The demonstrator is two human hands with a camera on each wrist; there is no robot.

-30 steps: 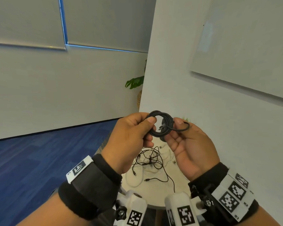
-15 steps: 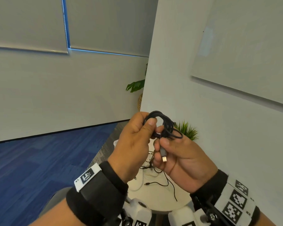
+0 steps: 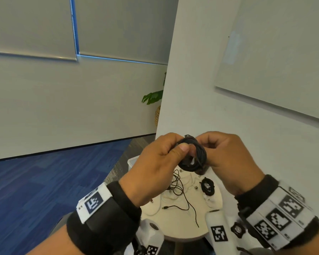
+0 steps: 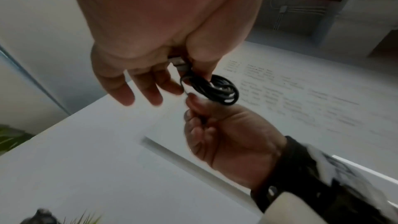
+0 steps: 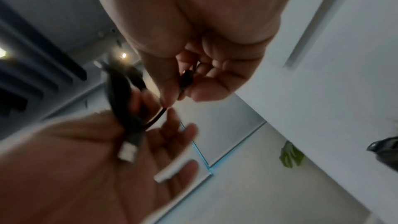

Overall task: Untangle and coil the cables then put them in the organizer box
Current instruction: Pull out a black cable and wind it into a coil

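both hands [image 3: 155, 162] pinch coiled cable [image 3: 193, 159] (chest-high).

Your black coiled cable [image 3: 193, 159] looks like matt rubbery plastic, and its plug [image 5: 127, 152] shows a pale metal tip. The round desk [image 3: 180, 225] under it is smooth and cream, with a dull sheen. Your wrist bands [image 3: 107, 218] look like soft black cloth. The floor carpet [image 3: 44, 181] is blue and rough-woven.
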